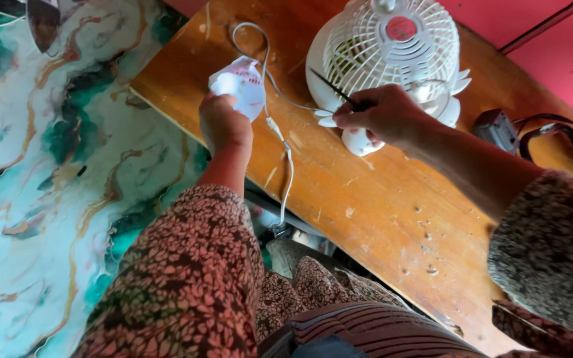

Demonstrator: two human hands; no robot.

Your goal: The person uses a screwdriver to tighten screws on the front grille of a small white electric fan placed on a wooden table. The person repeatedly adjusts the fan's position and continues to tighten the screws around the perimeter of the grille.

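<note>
A small white table fan (pixel 392 46) with a round grille stands on a scratched wooden table (pixel 379 212). My right hand (pixel 382 116) is closed around a thin dark stick (pixel 333 88), whose tip pokes into the fan's grille near its lower left. My left hand (pixel 223 122) grips a crumpled white cloth with pink print (pixel 241 85), held just above the table's left corner. The fan's white cord (pixel 278 129) loops past the cloth and hangs off the table's near edge.
A dark boxy device (pixel 495 129) with black cables (pixel 565 136) lies at the table's right end. Below on the left is a marbled teal, white and gold floor (pixel 41 185). Pink walls (pixel 538 40) rise behind the table.
</note>
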